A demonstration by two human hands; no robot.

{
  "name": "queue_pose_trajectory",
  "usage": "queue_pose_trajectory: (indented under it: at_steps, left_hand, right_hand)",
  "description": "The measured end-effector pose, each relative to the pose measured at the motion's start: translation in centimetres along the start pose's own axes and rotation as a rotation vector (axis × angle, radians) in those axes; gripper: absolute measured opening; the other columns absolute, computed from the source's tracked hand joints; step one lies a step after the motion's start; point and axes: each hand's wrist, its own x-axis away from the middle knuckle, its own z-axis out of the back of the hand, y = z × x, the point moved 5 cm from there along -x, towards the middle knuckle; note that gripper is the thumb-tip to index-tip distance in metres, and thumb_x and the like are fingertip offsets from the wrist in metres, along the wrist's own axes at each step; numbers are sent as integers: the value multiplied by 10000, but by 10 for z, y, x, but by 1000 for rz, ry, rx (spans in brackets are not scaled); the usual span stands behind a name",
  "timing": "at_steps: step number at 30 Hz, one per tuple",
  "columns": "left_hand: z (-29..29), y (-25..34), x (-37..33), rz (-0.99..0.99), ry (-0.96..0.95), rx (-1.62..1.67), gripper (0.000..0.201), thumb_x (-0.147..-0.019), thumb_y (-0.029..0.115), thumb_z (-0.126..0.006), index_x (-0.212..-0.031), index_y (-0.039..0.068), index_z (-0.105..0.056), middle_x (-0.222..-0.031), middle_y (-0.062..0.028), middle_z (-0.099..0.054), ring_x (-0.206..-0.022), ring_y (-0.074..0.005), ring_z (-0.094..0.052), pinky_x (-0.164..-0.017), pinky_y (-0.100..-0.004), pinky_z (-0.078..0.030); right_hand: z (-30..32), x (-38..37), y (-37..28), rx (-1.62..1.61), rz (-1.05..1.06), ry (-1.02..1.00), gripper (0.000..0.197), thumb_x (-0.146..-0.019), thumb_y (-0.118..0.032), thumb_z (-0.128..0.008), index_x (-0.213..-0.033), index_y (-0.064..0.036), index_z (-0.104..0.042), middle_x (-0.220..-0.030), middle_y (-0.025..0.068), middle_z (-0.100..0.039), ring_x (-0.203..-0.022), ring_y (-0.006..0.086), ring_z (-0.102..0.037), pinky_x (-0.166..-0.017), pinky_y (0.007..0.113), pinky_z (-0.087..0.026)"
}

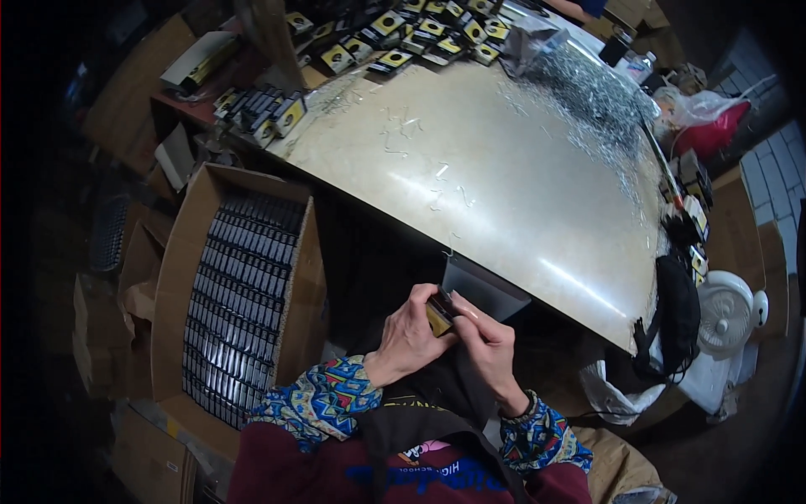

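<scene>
A small black-and-yellow box [437, 320] is between my hands, just in front of the table's near edge. My left hand [409, 336] grips its left side, the fingers curled over the top. My right hand [489, 340] pinches its upper right end between thumb and fingers. The fingers hide much of the box, so I cannot tell whether its end flap is closed. Just beyond the hands, a flat grey panel [483, 287] juts out at the table edge. A thin bent wire hook [451, 245] lies on the edge above it.
The pale table [520, 185] carries a large heap of wire hooks [588, 101] at far right and many black-and-yellow boxes [432, 34] at the back. To my left stands an open carton [304, 277] packed with rows of boxes. A white fan [725, 312] sits at right.
</scene>
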Motion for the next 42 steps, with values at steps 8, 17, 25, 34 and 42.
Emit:
queue_pose_trajectory:
  at_steps: [8, 17, 25, 34, 42]
  left_hand:
    - [9, 7, -14, -45, 52, -110, 560, -747, 80, -720, -1204, 21, -401, -1015, -198, -528, -916, -401, -584, -745, -439, -499]
    - [10, -1, -23, -37, 70, -103, 489, -766, 56, -714, -1131, 20, -390, -967, -203, -515, -832, -414, -577, -678, -445, -483]
    - [21, 3, -39, 61, 17, -14, 465, -769, 119, -715, -1117, 13, -424, -1012, -214, -533, -906, -428, -578, -705, -464, -502]
    - [177, -42, -211, -277, 369, -950, 577, -783, 301, -739, -1219, 22, -485, -1142, -151, -569, -1144, -330, -482, -918, -463, -407]
    - [147, -102, -395, 80, 93, -779, 496, -871, 408, -643, -1133, -5, -563, -1233, -200, -575, -1205, -370, -479, -982, -479, -429]
  right_hand:
    - [-8, -12, -4, 73, -132, 59, 193, -850, -7, -696, -1039, 30, -713, -1005, 129, -730, -831, 112, -681, -731, 229, -538]
    - [-19, -17, -15, 244, 137, 91, 176, -852, 18, -671, -1025, 47, -692, -997, 151, -719, -828, 153, -684, -736, 245, -539]
    - [-36, -26, -18, 495, 567, 120, 247, -788, 96, -634, -1032, 64, -650, -1026, 226, -678, -926, 351, -688, -797, 364, -563]
    - [-106, -207, 11, 797, 600, -229, 398, -981, -251, -517, -1336, -71, -511, -1413, 188, -465, -1358, 388, -369, -1102, 534, -309]
    - [-14, -354, 64, 1191, 464, -123, 421, -1004, -354, -413, -1330, -107, -513, -1455, 160, -420, -1388, 377, -324, -1125, 593, -209]
